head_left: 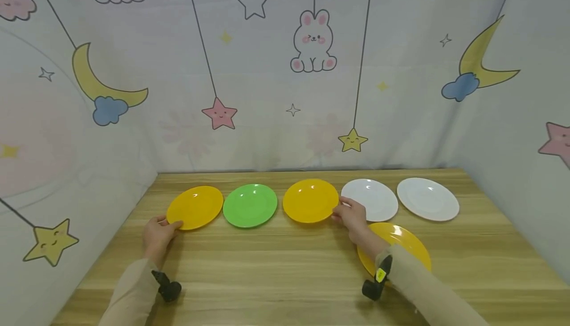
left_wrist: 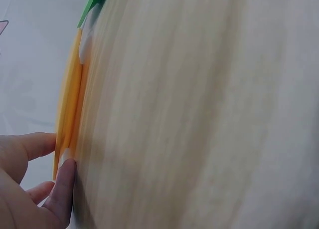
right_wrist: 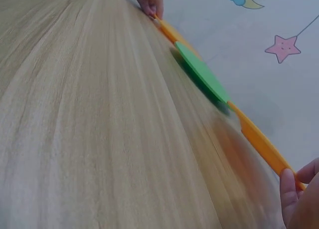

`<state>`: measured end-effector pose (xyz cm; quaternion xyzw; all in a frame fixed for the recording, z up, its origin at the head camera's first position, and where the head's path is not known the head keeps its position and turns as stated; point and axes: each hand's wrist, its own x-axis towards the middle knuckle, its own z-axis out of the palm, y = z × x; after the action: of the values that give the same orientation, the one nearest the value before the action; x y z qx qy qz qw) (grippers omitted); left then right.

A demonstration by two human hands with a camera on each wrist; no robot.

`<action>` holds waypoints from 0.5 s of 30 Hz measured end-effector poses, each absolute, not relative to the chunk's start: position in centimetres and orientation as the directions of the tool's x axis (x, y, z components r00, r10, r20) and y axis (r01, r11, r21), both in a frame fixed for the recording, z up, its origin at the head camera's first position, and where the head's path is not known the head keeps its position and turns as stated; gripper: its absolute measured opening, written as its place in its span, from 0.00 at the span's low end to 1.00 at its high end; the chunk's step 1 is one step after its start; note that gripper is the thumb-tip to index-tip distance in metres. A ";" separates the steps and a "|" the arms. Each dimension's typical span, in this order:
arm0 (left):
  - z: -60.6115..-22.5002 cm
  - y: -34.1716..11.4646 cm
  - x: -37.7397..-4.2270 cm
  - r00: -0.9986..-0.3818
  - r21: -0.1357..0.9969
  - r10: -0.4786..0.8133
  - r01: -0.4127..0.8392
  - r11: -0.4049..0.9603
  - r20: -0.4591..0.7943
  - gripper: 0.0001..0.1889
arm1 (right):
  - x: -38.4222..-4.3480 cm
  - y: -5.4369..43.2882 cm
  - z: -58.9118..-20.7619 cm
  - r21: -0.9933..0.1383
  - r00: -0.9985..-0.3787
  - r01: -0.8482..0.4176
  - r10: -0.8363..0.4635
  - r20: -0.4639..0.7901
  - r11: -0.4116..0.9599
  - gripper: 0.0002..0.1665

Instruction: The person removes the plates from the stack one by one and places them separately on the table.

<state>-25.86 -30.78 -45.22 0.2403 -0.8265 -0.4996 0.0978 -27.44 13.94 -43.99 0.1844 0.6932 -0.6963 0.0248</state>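
Note:
In the head view, my left hand (head_left: 158, 234) pinches the left rim of a yellow plate (head_left: 195, 208) at the left end of a row. My right hand (head_left: 353, 218) pinches the right rim of another yellow plate (head_left: 310, 201) in the middle. Between these two lies a green plate (head_left: 250, 206). The left wrist view has my thumb and fingers on either side of the left yellow plate's edge (left_wrist: 68, 99). Seen from the right wrist, the green plate (right_wrist: 202, 73) sits slightly above the wood, its edges close to both yellow plates.
Two white plates (head_left: 376, 201) (head_left: 427, 199) continue the row at the right. A third yellow plate (head_left: 403, 244) lies nearer, partly under my right forearm. The wooden table (head_left: 267, 276) meets a patterned cloth wall (head_left: 276, 143) at the back.

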 end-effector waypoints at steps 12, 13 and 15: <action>-45.4 -31.0 -25.8 -0.866 0.859 -0.492 -0.315 0.403 -0.087 0.33 | -28.1 13.6 -43.9 -0.952 -0.923 0.302 0.234 -0.305 -0.048 0.31; -45.4 -30.9 -25.8 -0.866 0.860 -0.492 -0.317 0.400 -0.090 0.33 | -28.1 13.6 -43.9 -0.952 -0.923 0.301 0.236 -0.304 -0.052 0.31; -45.4 -30.9 -25.9 -0.866 0.863 -0.492 -0.315 0.396 -0.090 0.33 | -28.2 13.6 -44.0 -0.952 -0.922 0.301 0.238 -0.306 -0.057 0.31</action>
<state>-25.85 -30.94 -45.36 0.2431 -0.8305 -0.4930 0.0899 -28.17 13.56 -44.00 0.1964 0.6863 -0.6999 0.0223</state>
